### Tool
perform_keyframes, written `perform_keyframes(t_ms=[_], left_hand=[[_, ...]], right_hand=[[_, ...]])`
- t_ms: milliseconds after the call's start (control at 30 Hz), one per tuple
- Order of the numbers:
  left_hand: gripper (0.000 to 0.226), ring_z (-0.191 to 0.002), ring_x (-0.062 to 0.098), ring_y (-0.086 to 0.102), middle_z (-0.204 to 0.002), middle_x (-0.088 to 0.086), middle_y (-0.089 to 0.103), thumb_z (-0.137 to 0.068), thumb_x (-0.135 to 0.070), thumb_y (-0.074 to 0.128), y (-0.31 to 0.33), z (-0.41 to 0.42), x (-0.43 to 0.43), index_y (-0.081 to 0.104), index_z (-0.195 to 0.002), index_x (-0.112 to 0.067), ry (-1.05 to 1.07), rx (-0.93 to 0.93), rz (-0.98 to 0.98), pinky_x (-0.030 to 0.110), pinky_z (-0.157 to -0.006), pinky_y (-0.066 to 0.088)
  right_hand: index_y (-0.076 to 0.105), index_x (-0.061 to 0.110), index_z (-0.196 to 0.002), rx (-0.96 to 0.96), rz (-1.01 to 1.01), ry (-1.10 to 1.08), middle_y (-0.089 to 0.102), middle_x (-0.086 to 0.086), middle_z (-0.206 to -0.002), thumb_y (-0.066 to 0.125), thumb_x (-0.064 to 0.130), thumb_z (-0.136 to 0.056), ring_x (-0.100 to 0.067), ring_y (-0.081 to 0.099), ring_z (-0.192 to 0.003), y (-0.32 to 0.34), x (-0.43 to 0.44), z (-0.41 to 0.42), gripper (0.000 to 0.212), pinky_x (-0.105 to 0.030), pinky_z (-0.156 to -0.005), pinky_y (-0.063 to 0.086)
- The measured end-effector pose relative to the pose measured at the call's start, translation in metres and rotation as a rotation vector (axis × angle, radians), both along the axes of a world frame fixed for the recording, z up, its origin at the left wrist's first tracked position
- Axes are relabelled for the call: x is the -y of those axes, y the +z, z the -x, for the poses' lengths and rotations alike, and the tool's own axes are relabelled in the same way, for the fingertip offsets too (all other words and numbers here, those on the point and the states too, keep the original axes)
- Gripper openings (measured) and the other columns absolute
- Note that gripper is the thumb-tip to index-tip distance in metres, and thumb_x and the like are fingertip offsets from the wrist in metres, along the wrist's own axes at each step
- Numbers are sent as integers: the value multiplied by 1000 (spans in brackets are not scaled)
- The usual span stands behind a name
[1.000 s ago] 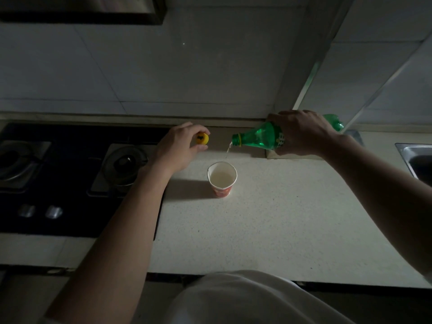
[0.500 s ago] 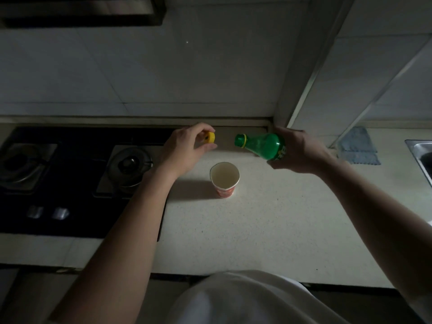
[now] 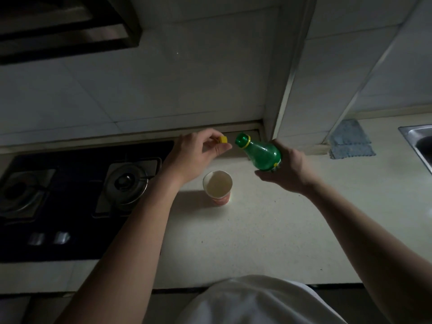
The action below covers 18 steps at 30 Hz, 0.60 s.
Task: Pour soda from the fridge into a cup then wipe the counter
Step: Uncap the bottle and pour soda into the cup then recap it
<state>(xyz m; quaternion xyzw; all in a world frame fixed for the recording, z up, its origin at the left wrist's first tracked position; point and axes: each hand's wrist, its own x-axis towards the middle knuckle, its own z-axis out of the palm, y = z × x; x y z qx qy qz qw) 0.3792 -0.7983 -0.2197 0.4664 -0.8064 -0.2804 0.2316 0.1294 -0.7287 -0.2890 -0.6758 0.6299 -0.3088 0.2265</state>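
Two risks: our left hand (image 3: 198, 155) pinches the yellow cap (image 3: 223, 139), our right hand (image 3: 287, 169) grips the tilted bottle (image 3: 261, 153) near the filled cup (image 3: 217, 187) on the counter (image 3: 268, 230); fumbling either could spill soda.

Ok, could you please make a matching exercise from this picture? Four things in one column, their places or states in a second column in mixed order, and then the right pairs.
Things:
1. yellow cap
2. green bottle
3. paper cup
4. blue cloth

Places or states:
A. stands on the counter with liquid in it
B. lies on the counter near the sink
C. pinched by the left hand
D. uncapped, gripped by the right hand

Pairs: 1-C, 2-D, 3-A, 4-B
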Motion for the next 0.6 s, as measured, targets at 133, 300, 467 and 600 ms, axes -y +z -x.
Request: perform_keyframes(t_ms=[133,300,467,600], left_hand=[[46,-91,1,67,-95,-13,73,-77,-66,60,1,12,-3,69,-101,-28,-58,12,0,37,-82,56],[43,-87,-5,65,-92,-14,72,-75,-62,65,11,25,-6,72,-99,-27,-75,11,13,29,-81,55],[37,-82,-7,64,-87,-17,71,-79,-59,66,23,34,-7,72,-98,-28,-84,41,51,21,-73,53],[34,-78,-4,65,-82,-18,70,-80,-59,66,29,41,-8,72,-94,-28,-70,98,31,23,-70,53]], right_hand=[[56,20,-116,-88,60,-29,61,10,-94,85,33,-70,-9,60,-74,2,-7,1,56,-11,-58,42],[56,21,-113,-239,151,-54,66,4,-96,83,38,-71,-15,62,-72,10,-12,6,52,-21,-59,43],[57,20,-118,-338,213,-115,67,3,-96,82,39,-70,-11,52,-70,18,-13,13,57,-21,-63,38],[57,18,-121,-418,258,-148,67,0,-95,82,37,-68,-19,60,-75,17,-15,18,61,-25,-67,39]])
